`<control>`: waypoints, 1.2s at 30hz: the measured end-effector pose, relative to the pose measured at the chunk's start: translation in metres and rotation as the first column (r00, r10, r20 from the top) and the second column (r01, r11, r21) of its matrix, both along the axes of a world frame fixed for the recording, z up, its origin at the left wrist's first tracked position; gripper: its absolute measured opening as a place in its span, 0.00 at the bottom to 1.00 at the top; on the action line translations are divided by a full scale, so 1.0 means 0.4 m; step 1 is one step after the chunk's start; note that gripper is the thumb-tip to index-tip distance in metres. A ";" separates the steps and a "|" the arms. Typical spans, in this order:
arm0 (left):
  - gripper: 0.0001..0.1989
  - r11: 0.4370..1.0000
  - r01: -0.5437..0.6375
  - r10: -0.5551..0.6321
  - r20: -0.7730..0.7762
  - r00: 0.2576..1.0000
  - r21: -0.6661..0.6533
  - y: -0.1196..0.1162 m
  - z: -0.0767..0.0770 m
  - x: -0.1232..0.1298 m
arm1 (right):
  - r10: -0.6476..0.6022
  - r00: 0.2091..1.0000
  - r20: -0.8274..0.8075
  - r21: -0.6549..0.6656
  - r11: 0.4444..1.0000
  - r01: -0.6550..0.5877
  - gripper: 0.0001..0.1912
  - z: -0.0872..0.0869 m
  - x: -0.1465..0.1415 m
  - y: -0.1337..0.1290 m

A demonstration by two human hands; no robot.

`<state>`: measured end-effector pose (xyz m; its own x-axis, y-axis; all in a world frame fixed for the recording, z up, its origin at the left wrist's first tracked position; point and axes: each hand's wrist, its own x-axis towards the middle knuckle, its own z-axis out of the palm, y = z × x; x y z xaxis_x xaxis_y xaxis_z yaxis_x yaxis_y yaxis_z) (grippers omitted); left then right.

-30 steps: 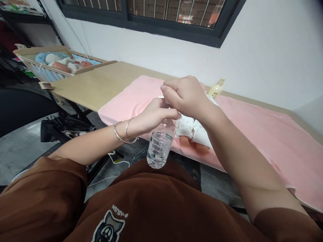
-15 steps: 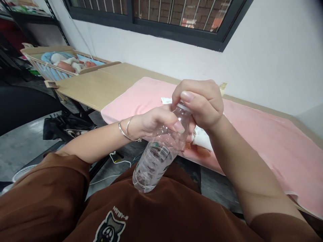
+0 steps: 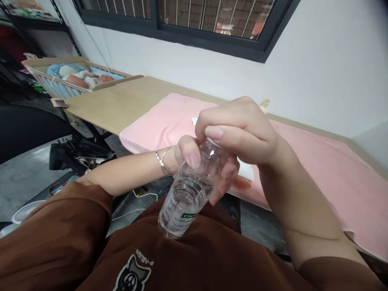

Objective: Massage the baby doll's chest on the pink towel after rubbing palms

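A clear plastic bottle with a green and white label leans in front of my brown shirt, its base low and its neck up to the right. My left hand is wrapped round its upper part, thumb in front and fingers behind. Over the top, my right hand is closed on the white cap, only a sliver of which shows. Behind my hands, a mostly hidden doll-like object in white cloth lies on the pink towel.
The towel covers much of a tan table against the wall. A wooden crib with a baby doll stands at the far left. A black chair and a bag are left, below the table.
The bottle has turned, bringing more of its green label to the front. My right hand has moved slightly left and down over the cap, and my left fingers have shifted round the bottle.
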<state>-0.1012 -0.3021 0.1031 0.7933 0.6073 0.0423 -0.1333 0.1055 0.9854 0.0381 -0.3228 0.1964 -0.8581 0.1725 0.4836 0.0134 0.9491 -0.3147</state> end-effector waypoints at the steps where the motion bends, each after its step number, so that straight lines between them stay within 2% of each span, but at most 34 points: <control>1: 0.17 0.994 0.103 -0.103 0.003 0.995 -0.048 -0.018 0.013 -0.006 | -0.039 0.999 0.038 -0.004 0.999 0.039 0.17 0.005 -0.003 0.001; 2: 0.16 0.980 0.172 -0.171 0.021 0.985 -0.097 -0.037 0.027 -0.011 | -0.093 0.993 0.078 -0.010 0.995 0.095 0.16 0.010 -0.005 0.002; 3: 0.16 0.974 0.182 -0.176 0.051 0.983 -0.134 -0.055 0.040 -0.015 | -0.159 0.981 0.113 -0.019 0.987 0.162 0.16 0.012 -0.006 0.003; 4: 0.15 0.980 0.120 -0.109 0.076 0.991 -0.158 -0.072 0.052 -0.017 | -0.228 0.963 0.145 -0.030 0.972 0.234 0.16 0.013 -0.008 0.004; 7: 0.11 0.970 -0.197 0.205 0.042 0.978 -0.144 -0.105 0.073 -0.018 | -0.385 0.902 0.193 -0.049 0.915 0.401 0.17 0.002 -0.011 0.014; 9: 0.07 0.932 -0.360 0.359 -0.035 0.933 -0.048 -0.110 0.076 -0.015 | -0.459 0.864 0.207 -0.022 0.881 0.473 0.16 -0.009 -0.014 0.026; 12: 0.05 0.851 -0.508 0.522 -0.109 0.846 0.131 -0.101 0.071 -0.014 | -0.541 0.813 0.215 0.036 0.836 0.547 0.14 -0.025 -0.022 0.044; 15: 0.06 0.796 -0.558 0.598 -0.162 0.785 0.234 -0.087 0.062 -0.013 | -0.587 0.768 0.256 0.062 0.803 0.593 0.14 -0.037 -0.032 0.054; 20: 0.06 0.753 -0.578 0.655 -0.269 0.706 0.315 -0.080 0.056 -0.010 | -0.665 0.689 0.289 0.099 0.737 0.669 0.17 -0.053 -0.039 0.056; 22: 0.06 0.764 -0.561 0.635 -0.215 0.742 0.318 -0.082 0.061 -0.017 | -0.659 0.725 0.203 0.101 0.750 0.654 0.18 -0.057 -0.036 0.052; 24: 0.06 0.818 -0.501 0.546 -0.111 0.830 0.283 -0.086 0.068 -0.031 | -0.586 0.808 0.060 0.104 0.809 0.579 0.19 -0.058 -0.032 0.045; 27: 0.09 0.945 -0.260 0.270 -0.025 0.963 0.198 -0.087 0.075 -0.053 | -0.353 0.928 -0.123 0.136 0.920 0.368 0.20 -0.062 -0.024 0.041; 29: 0.10 0.982 -0.125 0.130 -0.026 0.991 0.140 -0.088 0.075 -0.059 | -0.229 0.959 -0.168 0.143 0.957 0.254 0.20 -0.069 -0.021 0.045; 30: 0.10 0.987 -0.107 0.111 -0.032 0.993 0.123 -0.090 0.074 -0.059 | -0.202 0.965 -0.166 0.135 0.965 0.225 0.19 -0.072 -0.019 0.049; 31: 0.10 0.984 -0.129 0.135 -0.042 0.990 0.120 -0.092 0.072 -0.056 | -0.196 0.969 -0.152 0.121 0.969 0.215 0.18 -0.076 -0.018 0.054; 33: 0.09 0.952 -0.255 0.272 -0.087 0.958 0.167 -0.099 0.068 -0.046 | -0.238 0.967 -0.091 0.085 0.966 0.245 0.15 -0.084 -0.019 0.064; 34: 0.08 0.918 -0.333 0.365 -0.129 0.922 0.216 -0.103 0.066 -0.040 | -0.281 0.958 -0.051 0.068 0.956 0.284 0.14 -0.087 -0.021 0.068; 36: 0.08 0.818 -0.467 0.553 -0.235 0.799 0.335 -0.110 0.059 -0.031 | -0.403 0.915 0.035 0.054 0.915 0.401 0.13 -0.092 -0.029 0.068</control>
